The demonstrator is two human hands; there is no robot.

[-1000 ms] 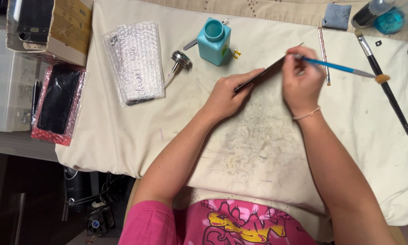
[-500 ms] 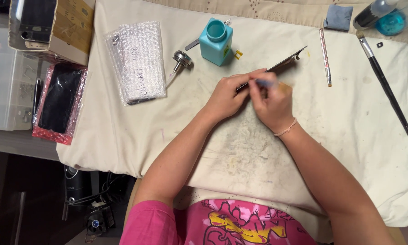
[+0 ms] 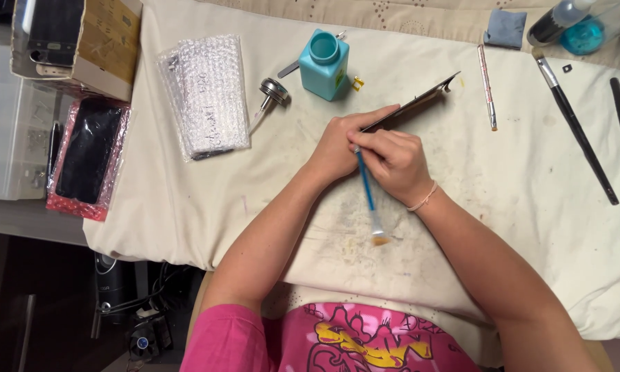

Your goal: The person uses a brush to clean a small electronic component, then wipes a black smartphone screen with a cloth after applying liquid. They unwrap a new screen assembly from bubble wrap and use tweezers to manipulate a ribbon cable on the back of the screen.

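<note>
- The cloth (image 3: 516, 200), stained cream, covers the whole worktop, and everything here gets placed from the teal bottle (image 3: 323, 63) standing near its far edge.
- Cardboard box (image 3: 82, 41) sits far left of the bottle, off the cloth, with a dark phone in a pink bag (image 3: 86, 158) nearer the person than the box.
- Bubble-wrap pouch (image 3: 206, 93) lies just left of the bottle, flat on the cloth.
- Left hand (image 3: 341, 145) is just below the bottle, toward the person, fingers closed on the near end of the thin dark panel (image 3: 420, 102).
- The panel is held on edge, running up and right from the hand, its far end right of the bottle.
- Right hand (image 3: 396, 165) presses against the left, fingers pinched around the blue brush (image 3: 367, 196).
- The brush points down toward the person, bristles on the cloth, well below the bottle.
- Long black brush (image 3: 575, 127) lies far right of the bottle, slanted.
- Thin pen-like tool (image 3: 488, 86) lies right of the bottle, beyond the panel's tip.
- Round metal cap (image 3: 275, 91) sits just left of the bottle.
</note>
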